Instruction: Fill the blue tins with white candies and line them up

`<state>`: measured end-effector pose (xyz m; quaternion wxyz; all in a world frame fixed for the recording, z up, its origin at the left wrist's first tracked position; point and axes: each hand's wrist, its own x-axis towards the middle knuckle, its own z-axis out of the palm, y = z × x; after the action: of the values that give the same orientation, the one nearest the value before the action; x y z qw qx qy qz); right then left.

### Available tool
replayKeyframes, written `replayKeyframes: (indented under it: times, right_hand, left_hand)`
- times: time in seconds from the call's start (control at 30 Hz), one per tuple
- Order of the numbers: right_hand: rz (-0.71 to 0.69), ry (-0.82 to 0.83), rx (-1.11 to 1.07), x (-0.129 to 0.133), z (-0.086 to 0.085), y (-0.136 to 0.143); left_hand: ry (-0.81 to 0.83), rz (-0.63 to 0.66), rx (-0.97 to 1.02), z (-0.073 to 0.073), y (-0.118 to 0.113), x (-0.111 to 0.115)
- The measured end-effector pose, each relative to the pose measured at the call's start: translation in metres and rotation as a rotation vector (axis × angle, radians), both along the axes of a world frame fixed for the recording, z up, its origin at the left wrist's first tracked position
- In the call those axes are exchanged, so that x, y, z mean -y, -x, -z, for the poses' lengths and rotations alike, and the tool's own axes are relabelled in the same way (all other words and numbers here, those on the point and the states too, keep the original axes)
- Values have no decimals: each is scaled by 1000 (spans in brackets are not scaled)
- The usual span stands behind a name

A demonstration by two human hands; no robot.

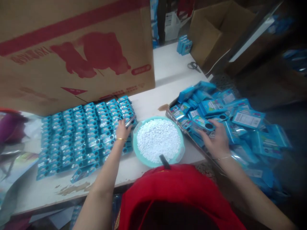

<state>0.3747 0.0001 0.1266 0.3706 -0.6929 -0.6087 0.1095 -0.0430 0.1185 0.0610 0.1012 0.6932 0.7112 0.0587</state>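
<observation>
Clearly the left hand (122,129), closed on a small box (130,121) at the edge of the laid-out rows (83,134), could knock them crooked, while the right hand (214,139), gripping a packet (202,124) in the heaped carton (172,115), might tip the bowl of white pellets (158,140) on the surface (148,102).

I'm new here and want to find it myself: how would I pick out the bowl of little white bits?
Start at the big cardboard box with red print, then come down the white table toward the person. The round teal bowl sits between the rows of blue packs and the loose heap; only it is round and white-filled.
</observation>
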Motion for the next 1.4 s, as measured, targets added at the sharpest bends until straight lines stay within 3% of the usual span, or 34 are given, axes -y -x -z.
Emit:
replayKeyframes:
  times: [0.1,0.2,0.27,0.33,0.4,0.47,0.57,0.63,0.7,0.83,1.0,1.17,1.4]
  right_hand:
    - [-1,15,-421,10,-13,12]
    - [-58,179,-724,19,-14,25]
    - [-85,264,-813,24,-10,33]
    - [-102,301,-868,30,-4,38]
    - [-117,326,-904,35,4,43]
    - [-120,353,-914,41,14,46]
    - [-90,342,-876,48,31,49]
    - [-83,324,-811,52,40,50]
    - [-108,315,-710,53,45,49]
    - [-175,244,-478,49,45,48]
    - [-319,157,-214,37,43,53]
    - [-446,55,-113,26,44,68]
    - [-480,2,-58,21,44,74]
  left_hand:
    - [12,135,183,-18,2,32]
    - [266,390,232,-37,4,80]
    - [414,461,147,-40,-4,112]
    - [454,408,58,-30,-23,136]
    - [411,290,55,-9,-50,148]
    - [355,211,117,15,-81,148]
    - [306,191,204,45,-116,138]
    - [290,187,258,53,-125,133]
    - [280,199,312,52,-121,131]
    - [243,266,425,23,-93,134]
    - [129,452,525,-43,-72,125]
    - [161,628,435,-98,-80,108]
    - [192,780,83,-147,-103,86]
